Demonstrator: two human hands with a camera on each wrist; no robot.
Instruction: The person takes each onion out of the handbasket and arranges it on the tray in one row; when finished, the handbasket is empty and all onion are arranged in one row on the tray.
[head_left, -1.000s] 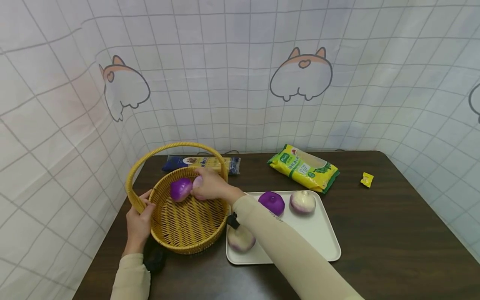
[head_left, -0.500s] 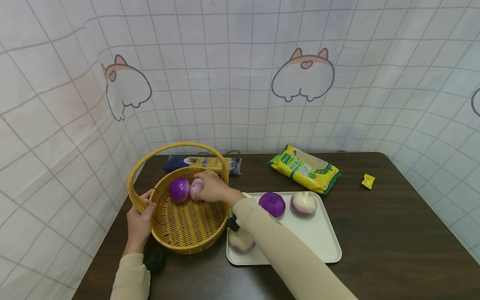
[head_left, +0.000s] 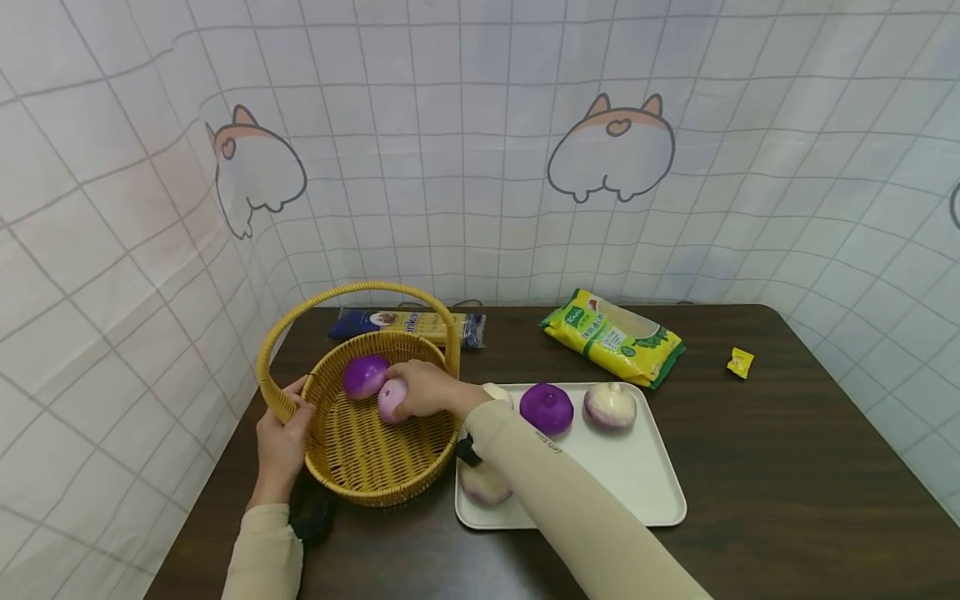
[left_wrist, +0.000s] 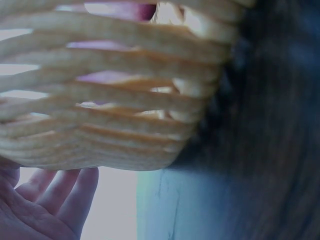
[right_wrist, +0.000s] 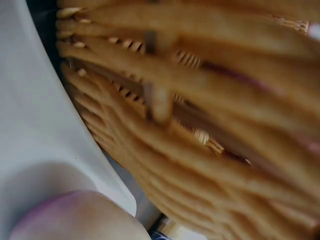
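Observation:
My left hand (head_left: 283,437) grips the left side of the yellow wicker basket (head_left: 375,492), at the foot of its tall arched handle. In the left wrist view, that hand's fingers (left_wrist: 75,195) show beside the blurred weave. Inside the basket, my right hand (head_left: 427,390) holds a pale pink-purple onion (head_left: 390,402) from its right side. A darker purple onion (head_left: 365,377) lies just behind and left of it. The right wrist view shows mostly basket wall (right_wrist: 200,90), hiding the right hand.
A white tray (head_left: 600,475) right of the basket bears a purple onion (head_left: 547,408), a cream-and-purple one (head_left: 611,406) and pale ones (head_left: 486,485) partly under the right arm. Behind lie a blue-and-yellow pasta packet (head_left: 420,323), a yellow-green bag (head_left: 611,337) and a small yellow packet (head_left: 740,362).
My right hand has drawn the pale onion slightly nearer inside the basket, and the onion has turned. The darker onion has rolled a little. My left hand keeps its grip on the basket.

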